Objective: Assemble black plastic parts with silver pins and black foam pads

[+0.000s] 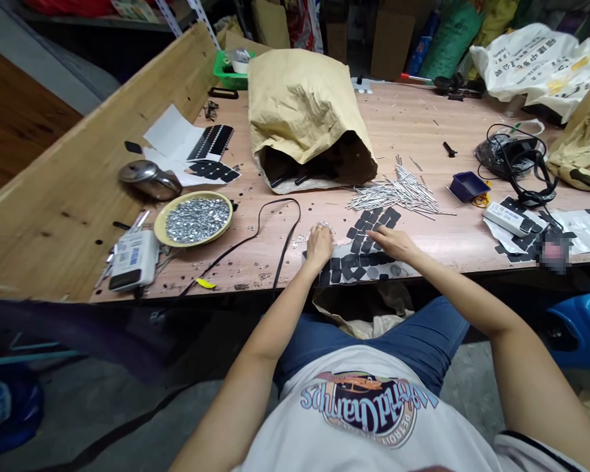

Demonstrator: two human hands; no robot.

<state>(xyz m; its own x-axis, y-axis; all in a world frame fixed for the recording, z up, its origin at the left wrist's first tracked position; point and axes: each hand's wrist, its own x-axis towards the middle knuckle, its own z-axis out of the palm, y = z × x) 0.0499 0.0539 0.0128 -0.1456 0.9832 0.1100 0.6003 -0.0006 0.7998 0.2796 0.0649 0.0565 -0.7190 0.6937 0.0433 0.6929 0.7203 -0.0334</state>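
Observation:
My left hand (pixel 319 246) rests at the table's front with its fingers curled down at a scatter of small silver metal pieces (pixel 299 240). Whatever its fingertips hold is hidden. Beside it, my right hand (pixel 394 244) is closed in a pinch over black rounded adhesive pads (pixel 358 246) on a sheet. A short light tip, apparently of a thin metal rod (pixel 366 234), sticks out of that pinch. Beyond the right hand lies a loose pile of thin metal rods (pixel 393 194). Another sheet of black pads (pixel 347 267) runs along the table edge below both hands.
A yellow bowl (pixel 160 226) of small metal pieces stands left, near a white box-shaped device (pixel 134 259). A black cable (pixel 260 226) crosses the table. Behind stands an open paper sack (pixel 299 105) with black parts inside. A blue tray (pixel 467 187) and black headgear (pixel 531 177) lie right.

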